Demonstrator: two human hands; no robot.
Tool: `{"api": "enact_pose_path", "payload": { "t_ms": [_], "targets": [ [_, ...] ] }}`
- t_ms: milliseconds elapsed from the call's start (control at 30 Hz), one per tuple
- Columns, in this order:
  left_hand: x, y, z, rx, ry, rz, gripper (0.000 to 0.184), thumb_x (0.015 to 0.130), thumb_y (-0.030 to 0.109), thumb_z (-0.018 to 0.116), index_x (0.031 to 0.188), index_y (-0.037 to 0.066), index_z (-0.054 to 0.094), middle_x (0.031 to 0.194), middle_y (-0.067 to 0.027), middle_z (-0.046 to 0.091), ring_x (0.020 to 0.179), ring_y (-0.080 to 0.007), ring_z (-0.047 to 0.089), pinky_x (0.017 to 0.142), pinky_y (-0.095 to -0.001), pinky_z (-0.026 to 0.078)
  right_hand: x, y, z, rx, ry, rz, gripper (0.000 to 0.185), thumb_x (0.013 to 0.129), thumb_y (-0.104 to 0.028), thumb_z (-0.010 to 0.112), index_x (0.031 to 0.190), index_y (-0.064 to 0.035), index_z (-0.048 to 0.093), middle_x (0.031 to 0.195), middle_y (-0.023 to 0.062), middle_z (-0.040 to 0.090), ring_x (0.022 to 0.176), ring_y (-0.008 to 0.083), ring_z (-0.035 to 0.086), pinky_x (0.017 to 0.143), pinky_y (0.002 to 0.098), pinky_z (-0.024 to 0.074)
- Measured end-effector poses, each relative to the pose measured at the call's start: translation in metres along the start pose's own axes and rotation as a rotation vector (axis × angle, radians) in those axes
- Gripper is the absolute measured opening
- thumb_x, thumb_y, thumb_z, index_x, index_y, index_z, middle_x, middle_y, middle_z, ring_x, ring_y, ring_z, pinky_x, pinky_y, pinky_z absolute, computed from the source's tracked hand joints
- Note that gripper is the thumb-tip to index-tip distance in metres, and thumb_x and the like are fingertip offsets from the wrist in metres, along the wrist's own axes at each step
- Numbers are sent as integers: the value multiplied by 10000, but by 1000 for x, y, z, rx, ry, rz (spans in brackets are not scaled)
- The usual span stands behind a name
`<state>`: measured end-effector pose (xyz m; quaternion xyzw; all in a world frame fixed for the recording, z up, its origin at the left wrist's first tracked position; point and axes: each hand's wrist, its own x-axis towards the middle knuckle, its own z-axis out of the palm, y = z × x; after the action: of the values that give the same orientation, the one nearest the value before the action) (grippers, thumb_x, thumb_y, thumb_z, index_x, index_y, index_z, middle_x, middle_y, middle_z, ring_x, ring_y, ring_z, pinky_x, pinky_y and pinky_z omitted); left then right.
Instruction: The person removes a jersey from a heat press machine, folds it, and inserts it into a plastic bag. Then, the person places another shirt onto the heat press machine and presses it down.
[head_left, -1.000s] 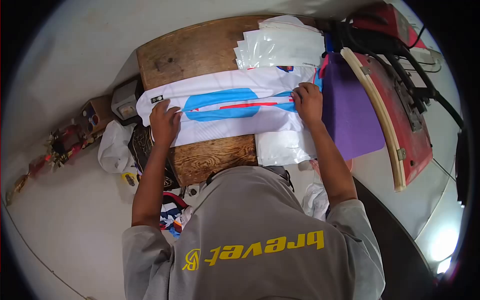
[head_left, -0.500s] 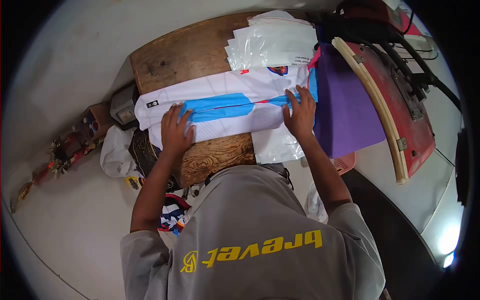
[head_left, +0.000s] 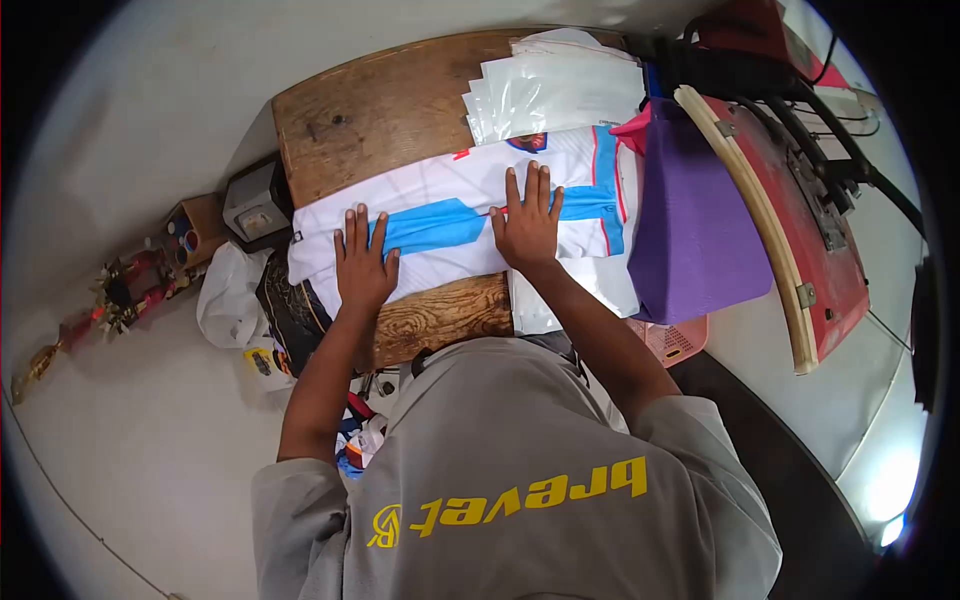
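A white and light-blue shirt (head_left: 430,225) lies folded lengthwise across the wooden table (head_left: 390,100), its blue and red-edged collar end toward the right. On the shirt's left part my left hand (head_left: 365,265) rests flat with fingers spread. My right hand (head_left: 530,222) lies on the middle of the shirt, right of the large blue patch, fingers outstretched and palm down. Neither hand grips anything. A dark blue and red badge (head_left: 527,142) shows just above my right fingertips.
Clear plastic bags (head_left: 560,90) are fanned out behind the shirt, and more plastic (head_left: 590,285) lies in front. A purple sheet (head_left: 695,230) and a red machine with a padded edge (head_left: 765,240) stand right. A pink basket (head_left: 680,340) sits below.
My right hand has moved left from the collar end to the shirt's middle. My left hand has moved slightly right from the shirt's left end, and its fingers now lie flat.
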<state>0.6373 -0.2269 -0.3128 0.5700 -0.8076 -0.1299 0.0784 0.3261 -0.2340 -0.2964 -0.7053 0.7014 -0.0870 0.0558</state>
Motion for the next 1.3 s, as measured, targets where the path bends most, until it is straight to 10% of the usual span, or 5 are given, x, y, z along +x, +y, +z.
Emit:
{"api": "enact_pose_path", "payload": {
  "t_ms": [567,767,1033,1300],
  "targets": [
    [-183,81,15,12,7,-684,755,990,376,638,1631,68,384,1712,-316,222,1592,-526,186,1232,-681,228,52,-76,46,128,-227,-713,716,1045,-496,553,1667,-202,356,1757,193,215,1625,400,189,1278,636,197],
    [-177,103,-16,-226,-46,-544,599,912,251,715,1473,86,585,1629,-241,425,1524,-455,372,1114,-558,403,147,-71,43,79,-245,-1026,737,1000,-513,614,1635,-201,409,1742,152,279,1619,356,227,1298,597,200],
    [-154,87,-20,-81,22,-389,518,886,218,725,1398,165,666,1599,-252,447,1495,-476,388,1135,-580,367,88,-120,48,251,-48,-149,756,1027,-542,557,1636,-124,397,1682,343,244,1584,556,128,1168,803,171],
    [-155,99,-17,-370,67,-174,430,851,115,730,1280,95,714,1475,-278,530,1379,-471,506,1114,-543,438,131,-104,74,194,67,-476,668,1032,-493,567,1602,-163,458,1681,257,338,1578,473,249,1248,661,221]
  ]
}}
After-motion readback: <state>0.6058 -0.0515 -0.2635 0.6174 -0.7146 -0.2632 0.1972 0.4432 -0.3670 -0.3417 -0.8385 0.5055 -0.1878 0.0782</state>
